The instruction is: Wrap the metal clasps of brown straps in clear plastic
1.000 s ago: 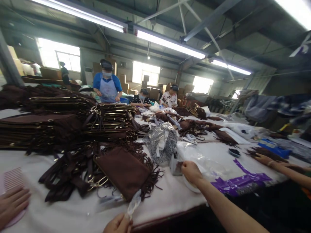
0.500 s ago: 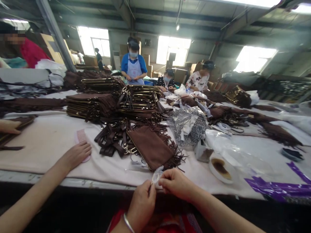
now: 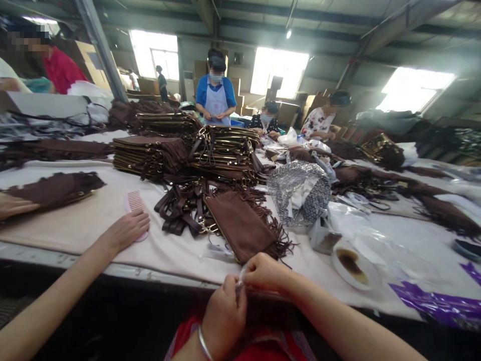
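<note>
My left hand (image 3: 225, 306), with a silver bangle at the wrist, pinches a small whitish, see-through piece (image 3: 243, 272) at the table's front edge. The fingers of my right hand (image 3: 265, 273) close on the same piece from the other side. It looks like thin plastic, but most of it is hidden by my fingers. Just beyond my hands lies a brown fringed pouch (image 3: 240, 223) with a zip along its left edge. Brown straps with gold clips (image 3: 180, 208) lie beside it.
Stacks of brown pouches (image 3: 225, 150) stand behind. A co-worker's hand (image 3: 130, 230) rests on a pink comb (image 3: 134, 201); another hand (image 3: 17, 205) touches a pouch at far left. To the right are a patterned bag (image 3: 296, 195), a metal block (image 3: 323, 238) and a stained dish (image 3: 353, 265).
My fingers have drawn closer together around the whitish piece, covering more of it. The co-worker's pouch at far left now lies flatter and farther right. The view has shifted slightly.
</note>
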Available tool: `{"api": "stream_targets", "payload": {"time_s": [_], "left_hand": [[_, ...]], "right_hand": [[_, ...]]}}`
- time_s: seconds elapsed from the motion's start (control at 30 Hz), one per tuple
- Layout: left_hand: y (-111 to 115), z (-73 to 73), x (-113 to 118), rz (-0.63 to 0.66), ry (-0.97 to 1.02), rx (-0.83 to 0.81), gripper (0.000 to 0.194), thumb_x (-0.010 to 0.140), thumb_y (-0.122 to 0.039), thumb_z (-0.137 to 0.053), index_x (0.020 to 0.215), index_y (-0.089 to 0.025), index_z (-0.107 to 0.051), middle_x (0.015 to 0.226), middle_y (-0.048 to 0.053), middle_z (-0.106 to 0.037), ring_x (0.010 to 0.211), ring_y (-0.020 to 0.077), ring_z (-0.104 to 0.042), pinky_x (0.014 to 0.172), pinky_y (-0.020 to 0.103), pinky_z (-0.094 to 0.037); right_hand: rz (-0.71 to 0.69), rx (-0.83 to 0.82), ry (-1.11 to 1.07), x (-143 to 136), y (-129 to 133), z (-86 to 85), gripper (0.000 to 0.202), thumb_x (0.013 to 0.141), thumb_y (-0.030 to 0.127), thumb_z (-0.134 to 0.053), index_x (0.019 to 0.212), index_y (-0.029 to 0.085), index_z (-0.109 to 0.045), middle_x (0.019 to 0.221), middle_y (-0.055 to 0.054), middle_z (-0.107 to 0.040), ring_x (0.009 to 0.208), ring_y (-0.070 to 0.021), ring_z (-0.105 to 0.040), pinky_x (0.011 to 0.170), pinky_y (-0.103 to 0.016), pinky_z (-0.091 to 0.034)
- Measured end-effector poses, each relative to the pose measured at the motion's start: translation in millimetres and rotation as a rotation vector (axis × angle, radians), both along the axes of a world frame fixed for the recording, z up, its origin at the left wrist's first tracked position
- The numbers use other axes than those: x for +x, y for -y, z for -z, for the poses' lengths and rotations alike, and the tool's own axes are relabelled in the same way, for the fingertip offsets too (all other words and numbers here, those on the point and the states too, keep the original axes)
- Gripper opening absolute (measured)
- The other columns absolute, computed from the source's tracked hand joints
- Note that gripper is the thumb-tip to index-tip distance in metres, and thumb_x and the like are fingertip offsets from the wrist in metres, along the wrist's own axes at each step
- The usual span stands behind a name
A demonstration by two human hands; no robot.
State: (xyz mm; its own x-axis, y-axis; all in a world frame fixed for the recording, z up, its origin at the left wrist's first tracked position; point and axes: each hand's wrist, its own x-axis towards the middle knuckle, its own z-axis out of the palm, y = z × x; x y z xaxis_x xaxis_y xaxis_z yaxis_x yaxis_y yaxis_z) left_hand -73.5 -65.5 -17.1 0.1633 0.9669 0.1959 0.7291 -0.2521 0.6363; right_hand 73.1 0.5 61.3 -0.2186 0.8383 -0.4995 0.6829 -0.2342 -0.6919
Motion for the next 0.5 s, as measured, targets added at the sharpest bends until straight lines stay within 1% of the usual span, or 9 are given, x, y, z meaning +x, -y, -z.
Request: {"api": "stream_targets", "payload": {"time_s": [0.03, 0.1, 0.17, 0.23, 0.3, 0.33, 0.4, 0.5], "left_hand": [[0.1, 2.9, -0.3, -0.015, 0.0, 0.027, 0.015, 0.095, -0.023, -0.039, 0.104, -0.018, -0.049, 0.074, 0.008, -0.069, 0.065, 0.0247, -0.069, 0.055, 0.033, -0.048], [0.5, 8.2, -1.3, -0.027, -0.02, 0.116, 0.03, 0.095, -0.023, -0.039, 0.123, -0.012, -0.041, 0.082, 0.011, -0.073, 0.067, 0.0257, -0.071, 0.056, 0.034, -0.051], [1.0, 11.2, -2.3, -0.017, -0.052, 0.207, 0.037, 0.095, -0.023, -0.038, 0.13, -0.008, -0.036, 0.088, 0.013, -0.074, 0.07, 0.0261, -0.072, 0.059, 0.035, -0.053], [1.4, 10.5, -2.7, 0.0, -0.058, 0.218, 0.03, 0.096, -0.022, -0.036, 0.124, -0.011, -0.042, 0.084, 0.01, -0.073, 0.067, 0.0246, -0.072, 0.058, 0.034, -0.051], [1.5, 6.7, -2.4, 0.005, -0.04, 0.16, 0.019, 0.097, -0.023, -0.034, 0.106, -0.017, -0.05, 0.073, 0.005, -0.069, 0.062, 0.0231, -0.068, 0.054, 0.033, -0.047], [1.5, 4.1, -2.2, 0.004, -0.028, 0.121, 0.018, 0.097, -0.023, -0.034, 0.096, -0.02, -0.051, 0.069, 0.004, -0.067, 0.06, 0.0224, -0.066, 0.053, 0.032, -0.044], [1.3, -1.8, -2.2, 0.014, 0.003, 0.046, 0.022, 0.098, -0.024, -0.032, 0.084, -0.023, -0.049, 0.067, 0.003, -0.063, 0.06, 0.0211, -0.063, 0.055, 0.032, -0.041], [0.7, -9.5, -2.3, 0.033, 0.094, -0.059, 0.025, 0.098, -0.025, -0.033, 0.081, -0.023, -0.051, 0.073, 0.003, -0.062, 0.068, 0.0191, -0.061, 0.064, 0.03, -0.04]], "right_hand": [[-0.005, -0.024, -0.004, -0.4, -1.3, -0.2, 0.012, 0.058, 0.015, -0.055, 0.046, 0.016, -0.056, 0.038, 0.007, -0.041, 0.041, -0.0065, -0.037, 0.04, -0.022, -0.021], [-0.013, -0.067, -0.014, -1.9, -3.4, 0.0, 0.011, 0.058, 0.016, -0.055, 0.048, 0.017, -0.058, 0.039, 0.006, -0.045, 0.039, -0.0073, -0.039, 0.039, -0.021, -0.023], [-0.023, -0.094, -0.023, -3.5, -5.3, 0.8, 0.01, 0.058, 0.017, -0.054, 0.049, 0.017, -0.059, 0.039, 0.006, -0.047, 0.039, -0.008, -0.04, 0.038, -0.021, -0.024], [-0.033, -0.1, -0.029, -4.1, -6.8, 1.9, 0.01, 0.057, 0.017, -0.055, 0.049, 0.017, -0.061, 0.039, 0.005, -0.048, 0.039, -0.0083, -0.04, 0.038, -0.021, -0.024], [-0.037, -0.09, -0.029, -3.3, -7.3, 3.0, 0.01, 0.056, 0.016, -0.055, 0.049, 0.017, -0.062, 0.038, 0.006, -0.047, 0.038, -0.0081, -0.038, 0.038, -0.022, -0.023], [-0.035, -0.078, -0.03, -2.3, -6.9, 3.5, 0.01, 0.056, 0.016, -0.055, 0.049, 0.016, -0.062, 0.037, 0.006, -0.046, 0.038, -0.0079, -0.037, 0.038, -0.022, -0.022], [-0.028, -0.043, -0.043, 0.5, -3.6, 4.5, 0.011, 0.056, 0.015, -0.056, 0.047, 0.016, -0.061, 0.037, 0.006, -0.045, 0.039, -0.0078, -0.037, 0.039, -0.022, -0.021], [-0.004, -0.001, -0.092, 5.9, 8.5, 8.5, 0.015, 0.06, 0.015, -0.053, 0.047, 0.016, -0.062, 0.038, 0.006, -0.047, 0.04, -0.008, -0.038, 0.041, -0.023, -0.023]]}}
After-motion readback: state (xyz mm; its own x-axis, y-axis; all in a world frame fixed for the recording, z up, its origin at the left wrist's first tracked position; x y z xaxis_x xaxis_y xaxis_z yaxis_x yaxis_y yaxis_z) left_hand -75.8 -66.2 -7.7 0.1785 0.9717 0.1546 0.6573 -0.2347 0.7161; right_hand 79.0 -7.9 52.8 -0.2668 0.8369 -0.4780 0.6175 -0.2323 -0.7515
